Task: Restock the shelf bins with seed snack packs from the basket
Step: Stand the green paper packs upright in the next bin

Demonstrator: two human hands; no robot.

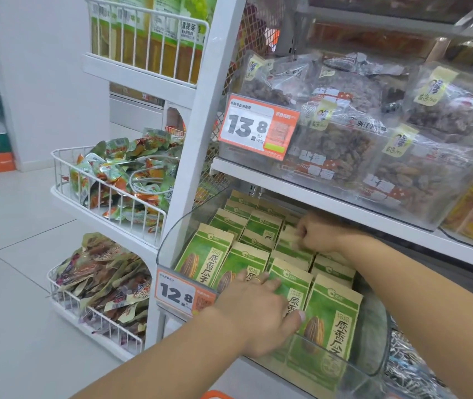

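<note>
A clear plastic shelf bin (pixel 169 246) on the lower shelf holds several green and tan seed snack packs (pixel 202 256) standing in rows. My left hand (pixel 254 309) lies flat with spread fingers on the front packs near the bin's front wall. My right hand (pixel 314 233) reaches deeper under the upper shelf, its fingers pinched on the top edge of a seed pack (pixel 290 240) in a back row. An orange corner of the basket (pixel 215 394) peeks in at the bottom edge.
An orange price tag reading 12.8 (pixel 177 292) hangs on the bin front. The upper shelf (pixel 287 194) holds clear bags of nuts and a 13.8 tag (pixel 254 126). White wire baskets (pixel 105 194) with small snack packets stand to the left over a tiled floor.
</note>
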